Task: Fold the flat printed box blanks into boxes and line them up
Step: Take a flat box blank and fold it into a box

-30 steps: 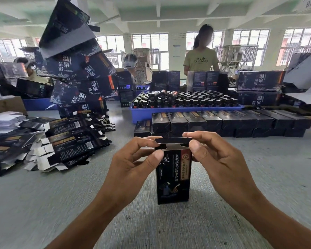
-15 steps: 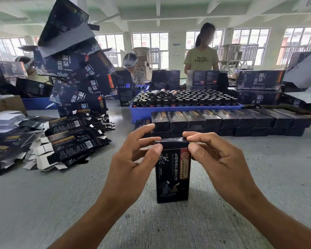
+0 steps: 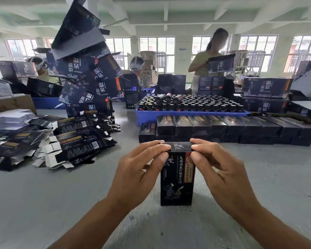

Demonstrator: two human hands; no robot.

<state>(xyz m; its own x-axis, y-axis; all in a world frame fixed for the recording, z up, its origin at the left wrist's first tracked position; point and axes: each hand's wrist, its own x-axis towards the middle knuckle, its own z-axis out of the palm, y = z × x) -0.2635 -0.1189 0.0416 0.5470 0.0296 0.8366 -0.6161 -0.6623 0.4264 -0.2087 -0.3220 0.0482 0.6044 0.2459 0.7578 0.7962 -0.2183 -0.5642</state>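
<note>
To close the top well, press the lid flap down evenly at both ends so its tuck slides fully inside and the top sits square. The box (image 3: 176, 178) stands upright on the table (image 3: 43, 203), held between both hands. The left hand (image 3: 138, 175) and right hand (image 3: 221, 175) each pinch one end of its top edge, thumb in front, fingers over the lid. Beyond the fingertips lies the row of finished boxes (image 3: 223, 128).

Standing person's face (image 3: 220, 42) is blurred; small bottle labels (image 3: 190, 103) seem unreadable
</note>
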